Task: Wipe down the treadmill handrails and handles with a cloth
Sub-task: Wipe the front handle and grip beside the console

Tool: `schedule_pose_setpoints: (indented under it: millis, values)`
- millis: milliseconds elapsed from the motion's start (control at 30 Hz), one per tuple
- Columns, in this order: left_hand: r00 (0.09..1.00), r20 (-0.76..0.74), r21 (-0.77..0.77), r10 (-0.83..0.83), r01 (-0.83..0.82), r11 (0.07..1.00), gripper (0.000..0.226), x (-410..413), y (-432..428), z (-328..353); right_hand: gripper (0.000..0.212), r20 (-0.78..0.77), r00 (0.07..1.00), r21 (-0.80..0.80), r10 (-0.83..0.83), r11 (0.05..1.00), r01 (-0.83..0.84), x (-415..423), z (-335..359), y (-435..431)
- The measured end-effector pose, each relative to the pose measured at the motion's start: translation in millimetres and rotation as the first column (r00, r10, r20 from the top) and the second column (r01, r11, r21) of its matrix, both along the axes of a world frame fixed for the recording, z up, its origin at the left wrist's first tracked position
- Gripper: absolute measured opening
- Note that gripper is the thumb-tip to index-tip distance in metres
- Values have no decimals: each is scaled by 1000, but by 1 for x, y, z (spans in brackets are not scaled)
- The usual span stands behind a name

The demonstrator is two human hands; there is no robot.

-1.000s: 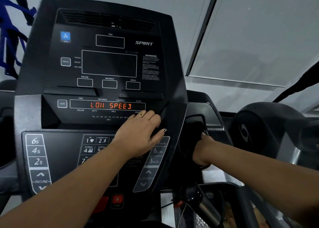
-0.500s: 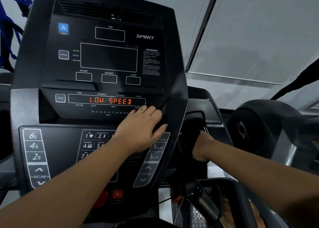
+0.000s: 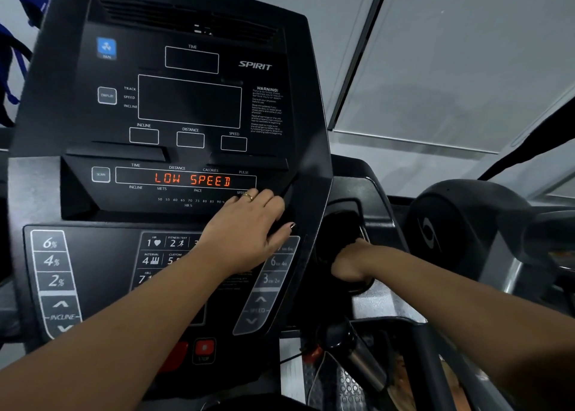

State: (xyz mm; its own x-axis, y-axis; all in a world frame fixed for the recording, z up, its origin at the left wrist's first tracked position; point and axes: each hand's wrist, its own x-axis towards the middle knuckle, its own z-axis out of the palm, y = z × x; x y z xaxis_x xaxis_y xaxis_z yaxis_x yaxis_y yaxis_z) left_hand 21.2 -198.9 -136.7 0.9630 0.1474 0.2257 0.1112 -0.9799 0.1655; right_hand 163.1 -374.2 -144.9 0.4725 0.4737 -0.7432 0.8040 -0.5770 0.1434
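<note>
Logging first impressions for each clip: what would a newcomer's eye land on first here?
The glowing red LOW SPEED readout in the middle of the dark treadmill console stands out most. Just below it, the left hand lies flat on the console, a gold ring showing. The right hand reaches into a dark recess right of the console, fingers hidden.

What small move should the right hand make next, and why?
Probably sweep the right hand around the side pocket, since it sits deep inside it while the left hand rests flat on the console, bracing. Whether it holds the cloth is hidden.
</note>
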Motion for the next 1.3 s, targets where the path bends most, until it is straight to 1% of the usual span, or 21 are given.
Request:
schedule_pose_setpoints:
  millis: [100, 200, 267, 367, 433, 467, 500, 533, 600, 633, 667, 733, 800, 867, 1000, 1067, 1167, 1200, 1233, 1267, 1300]
  values:
    - [1000, 4, -2, -4, 4, 1000, 34, 3, -1, 0, 29, -283, 909, 146, -306, 923, 356, 3, -1, -5]
    - [1000, 15, 3, -10, 10, 1000, 34, 4, 0, 0, 29, -553, 585, 184, -593, 599, 780, 1, -8, -12]
    - [1000, 12, 8, -11, 11, 1000, 33, 4, -1, 0, 32, -672, 432, 164, -602, 448, 879, 1, -20, -12]
    - [1000, 27, 9, -12, 12, 1000, 33, 3, -1, 0, 39, -760, 342, 183, -553, 323, 929, 1, -36, -3]
    - [1000, 23, 12, -8, 7, 1000, 33, 3, -1, 0, 33, -717, 404, 276, -568, 301, 913, 3, -44, 3]
    - [1000, 23, 14, -6, 6, 1000, 34, 3, -1, -1, 29, -674, 463, 326, -576, 331, 885, 5, -46, 5]
    - [1000, 23, 16, -4, 3, 1000, 35, 3, -1, -1, 26, -623, 532, 363, -573, 390, 846, 8, -48, 6]
    - [1000, 22, 15, -1, 1, 1000, 36, 3, -1, -1, 27, -540, 621, 380, -568, 493, 782, 12, -51, 7]
    - [1000, 19, 10, 2, -2, 1000, 36, 3, -2, -1, 41, -310, 798, 285, -517, 750, 597, 17, -54, 7]
    - [1000, 17, 8, 5, -5, 1000, 35, 2, -2, -1, 49, -189, 863, 204, -468, 841, 501, 16, -52, 8]
    - [1000, 11, 6, 9, -9, 1000, 33, 1, -1, 0, 55, -86, 918, 139, -386, 908, 395, 15, -53, 10]
    - [1000, -5, 7, 13, -13, 1000, 30, 0, -2, 0, 64, 27, 964, 44, -265, 963, 264, 16, -58, 14]
    - [1000, -18, 13, 14, -14, 1000, 28, -1, -2, 1, 68, 53, 969, -1, -243, 970, 243, 16, -57, 19]
    - [1000, -15, 19, 14, -14, 1000, 29, 0, -2, 1, 64, 41, 969, 58, -244, 969, 242, 16, -52, 22]
    - [1000, 2, 26, 15, -15, 1000, 29, 3, -1, 1, 48, -132, 909, 251, -395, 874, 416, 13, -45, 13]
    - [1000, 6, 30, 12, -12, 999, 28, 4, -1, 0, 43, -312, 827, 321, -468, 767, 555, 12, -50, 4]
    - [1000, 11, 28, 7, -7, 1000, 26, 4, -1, 0, 32, -606, 587, 365, -536, 469, 804, 5, -46, -6]
    - [1000, 13, 22, 6, -7, 1000, 25, 4, -1, 0, 32, -655, 535, 346, -534, 417, 840, 3, -43, -9]
    - [1000, 18, 15, 6, -6, 1000, 25, 4, -1, 0, 34, -657, 540, 343, -526, 428, 836, -1, -36, -11]
    - [1000, 24, 12, 6, -7, 1000, 26, 3, -1, 0, 36, -601, 621, 374, -502, 510, 775, -3, -30, -14]
    - [1000, 26, 13, 9, -9, 1000, 27, 3, -2, 0, 38, -498, 746, 409, -443, 638, 652, -7, -24, -18]
